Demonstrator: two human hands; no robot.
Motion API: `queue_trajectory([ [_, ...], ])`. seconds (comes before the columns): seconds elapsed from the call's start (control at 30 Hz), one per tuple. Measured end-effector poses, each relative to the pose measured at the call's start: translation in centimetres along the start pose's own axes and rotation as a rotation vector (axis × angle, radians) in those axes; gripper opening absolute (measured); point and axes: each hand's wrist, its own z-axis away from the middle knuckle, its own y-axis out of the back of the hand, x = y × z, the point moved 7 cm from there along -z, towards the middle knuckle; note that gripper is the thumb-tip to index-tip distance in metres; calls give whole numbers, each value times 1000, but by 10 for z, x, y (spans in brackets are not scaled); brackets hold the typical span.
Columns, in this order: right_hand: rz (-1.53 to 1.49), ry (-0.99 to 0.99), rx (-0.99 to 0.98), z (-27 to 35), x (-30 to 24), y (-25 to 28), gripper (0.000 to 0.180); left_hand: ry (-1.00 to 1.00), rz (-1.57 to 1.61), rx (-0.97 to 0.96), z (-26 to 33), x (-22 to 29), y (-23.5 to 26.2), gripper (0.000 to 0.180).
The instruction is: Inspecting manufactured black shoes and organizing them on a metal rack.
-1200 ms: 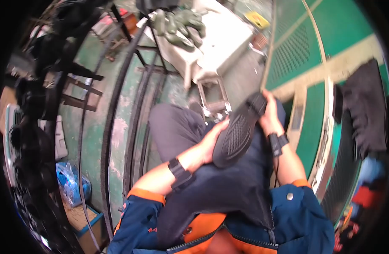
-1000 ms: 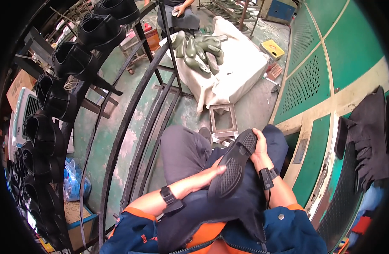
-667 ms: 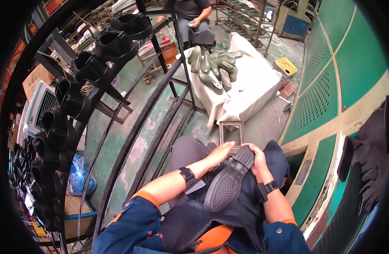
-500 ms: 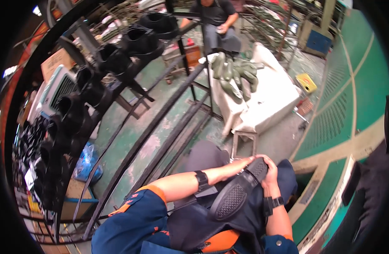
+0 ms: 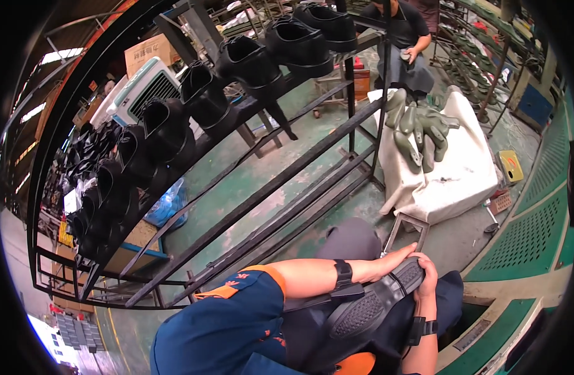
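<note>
A black shoe [image 5: 362, 309] lies on my lap with its patterned sole facing up and its heel pointing away from me. My left hand [image 5: 393, 259] reaches in from the left and grips the shoe's left side near the heel; some of its fingers are hidden. Around the heel end and right side curls my right hand [image 5: 428, 278], fingers closed on it. A thin dark cord or lace [image 5: 398, 284] crosses the sole just in front of the heel. The upper is turned down, out of sight.
A black metal rack [image 5: 268, 169] at the left carries a row of black shoes [image 5: 246, 62]. Several green shoe lasts [image 5: 421, 128] lie on a white-covered table [image 5: 455, 181] ahead. Behind it sits a person [image 5: 405, 50]. Green perforated machine panels [image 5: 524, 237] stand at the right.
The view has swung left, so the rack shows more and everything sits further right. Both hands still hold the shoe; a dark cord now shows across its sole.
</note>
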Motion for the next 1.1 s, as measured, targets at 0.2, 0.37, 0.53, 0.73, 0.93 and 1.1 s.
queue_trajectory([
  [0.2, -36, 71, 55, 22, 5, -14, 41, -236, -13, -42, 7, -4, -1, 40],
  [0.37, 93, 312, 49, 43, -20, -33, 45, -524, -31, -188, 14, 2, -9, 34],
  [0.53, 63, 345, 30, 47, -30, -39, 45, -510, -58, -216, 31, 11, -16, 34],
  [0.73, -37, 209, 5, 16, -43, -25, 48, -10, 288, -87, 108, -15, -14, 63],
  [0.93, -208, 2, 161, 12, -19, -12, 56, 132, 655, -104, 152, -35, -74, 40],
  [1.1, -238, 5, 197, 13, -33, -18, 61, 47, 703, -36, 153, -25, -90, 34],
])
